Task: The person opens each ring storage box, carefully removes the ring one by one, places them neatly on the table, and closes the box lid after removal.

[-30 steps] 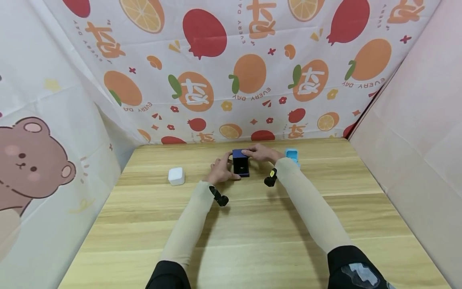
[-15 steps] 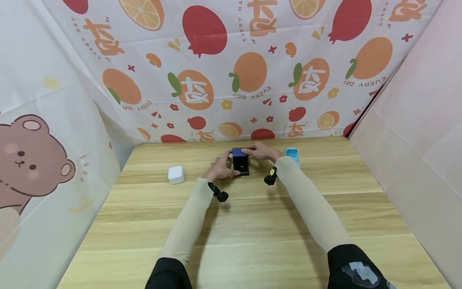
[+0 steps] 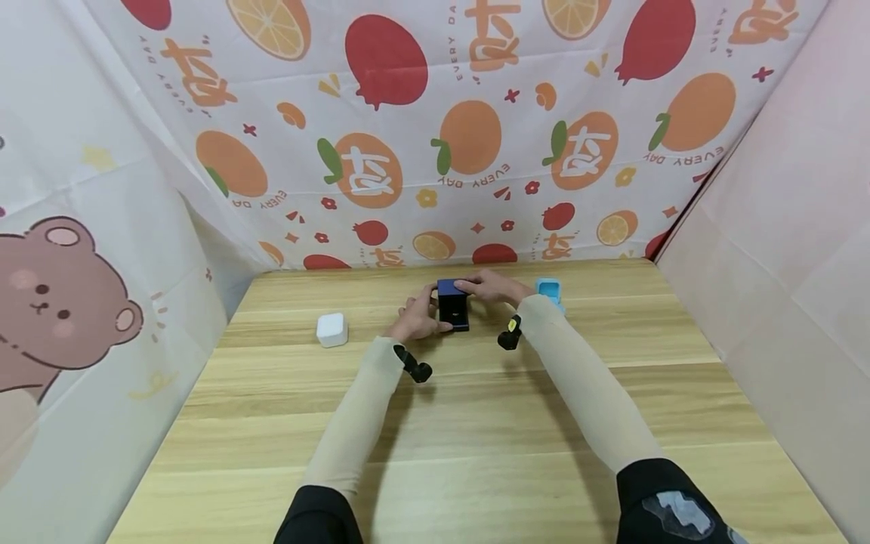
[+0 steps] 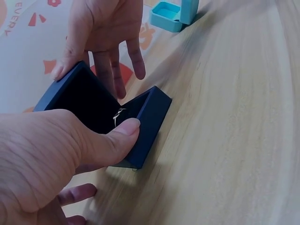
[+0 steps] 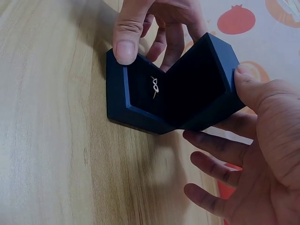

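A dark blue ring box (image 3: 451,288) stands on the table with its lid raised, between both hands. Inside it, a thin ring with a looped front (image 5: 155,87) sits in the black lining. My left hand (image 3: 414,319) grips the box from the left, thumb over the front rim of the base (image 4: 154,117). From the right, my right hand (image 3: 495,288) pinches the lid (image 5: 225,61) with the thumb on its outer edge and a finger behind. Its other fingers spread loosely, as the right wrist view shows.
A white rounded box (image 3: 332,330) rests on the wooden table (image 3: 476,453) to the left. Just beyond the right wrist lies a light blue box (image 4: 166,16) with its lid up. A fruit-print cloth (image 3: 435,151) hangs behind the table's far edge.
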A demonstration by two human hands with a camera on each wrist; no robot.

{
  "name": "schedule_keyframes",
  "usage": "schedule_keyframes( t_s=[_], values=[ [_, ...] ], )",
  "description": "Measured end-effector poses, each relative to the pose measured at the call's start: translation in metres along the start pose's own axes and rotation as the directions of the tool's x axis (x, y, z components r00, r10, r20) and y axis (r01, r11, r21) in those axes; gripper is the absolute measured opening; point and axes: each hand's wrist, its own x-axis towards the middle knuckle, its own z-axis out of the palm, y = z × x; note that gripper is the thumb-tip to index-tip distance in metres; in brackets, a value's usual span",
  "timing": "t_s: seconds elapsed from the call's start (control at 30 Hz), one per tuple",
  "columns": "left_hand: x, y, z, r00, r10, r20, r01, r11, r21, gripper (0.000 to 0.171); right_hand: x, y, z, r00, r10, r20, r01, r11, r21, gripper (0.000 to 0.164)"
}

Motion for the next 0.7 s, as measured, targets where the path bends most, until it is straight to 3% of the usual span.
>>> schedule_keyframes(
  t_s=[0.5,0.7],
  values=[
    [-0.0004,0.0035,-0.0012,1.0,0.0,-0.009,0.0,1.0,-0.008,0.095,-0.0021,-0.002,-0.004,1.0,0.022,-0.012,-0.022,1.0,0.021,0.07],
    [-0.0012,0.0019,0.001,1.0,-0.022,0.002,0.022,1.0,-0.015,0.096,0.0006,0.0035,-0.0002,1.0,0.009,-0.005,-0.009,1.0,-0.023,0.071]
  ],
)
